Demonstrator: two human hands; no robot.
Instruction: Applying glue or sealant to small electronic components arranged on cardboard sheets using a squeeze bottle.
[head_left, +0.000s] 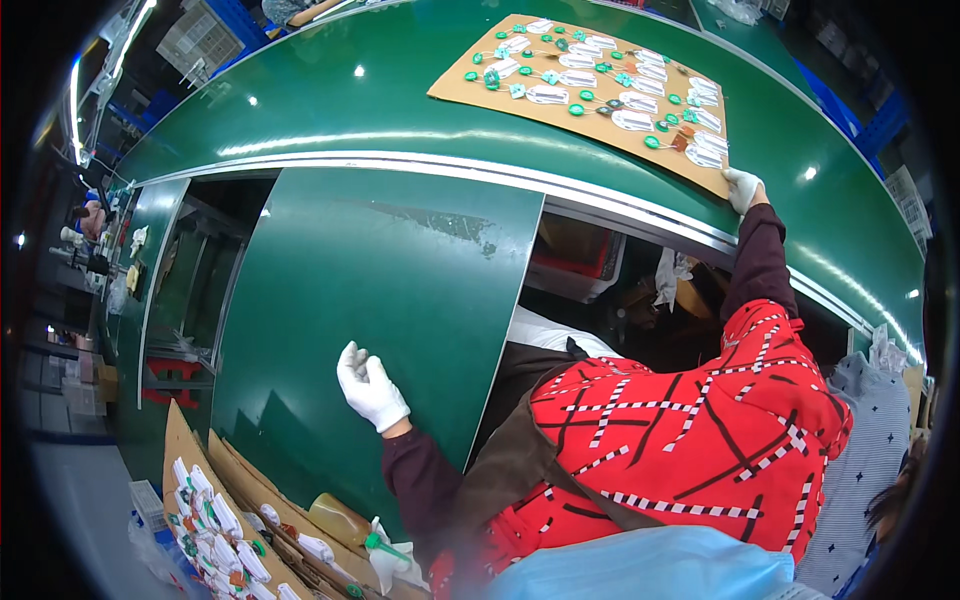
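Note:
At the far right of the green bench, my right hand (743, 190), in a white glove, grips the near corner of a brown cardboard sheet (465, 95). Rows of small white oval-ended parts (632, 121) with green round pieces (576, 109) lie on that sheet; their exact kind is too small to tell. My left hand (372, 388), also gloved in white, hovers over the nearer green tabletop (330, 270). Its fingers are loosely bent and apart, with nothing in them.
Upright cardboard sheets (185, 450) with similar white parts lean at the lower left. Beside them are a yellowish bottle (338, 520) and a green-nozzled white bottle (385, 555). A metal rail (400, 163) divides the two surfaces. A red-edged bin (575, 268) sits in the gap below.

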